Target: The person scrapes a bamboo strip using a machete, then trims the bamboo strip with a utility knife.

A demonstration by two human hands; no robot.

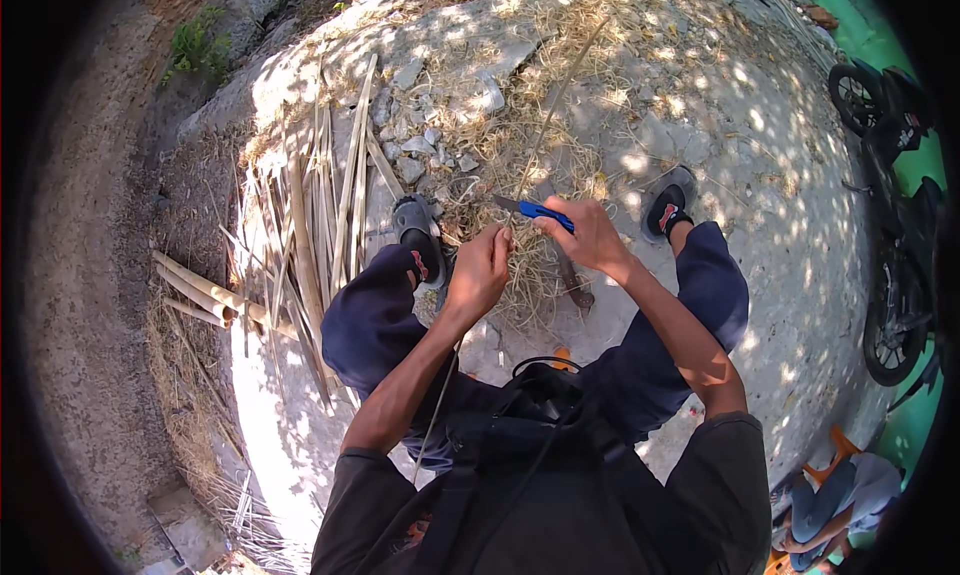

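Note:
My right hand (592, 237) is closed around the blue handle of a knife (535, 211), whose dark blade points left. Close by on the left, my left hand (482, 272) is pinched shut. A thin bamboo strip (437, 412) runs from beside my left forearm up toward that hand. Beyond the blade, a thin strip (560, 95) slants up and away to the right; whether it is the same piece I cannot tell. Both hands are between my knees, over a heap of pale curly shavings (530, 293).
Split bamboo slats (350, 175) lie in a pile on the left, near thicker bamboo poles (200, 287). Under my right hand lies a dark elongated tool (576, 287). Broken stones (415, 155) lie ahead. Motorcycles (890, 315) stand at the right; another person (835, 505) sits lower right.

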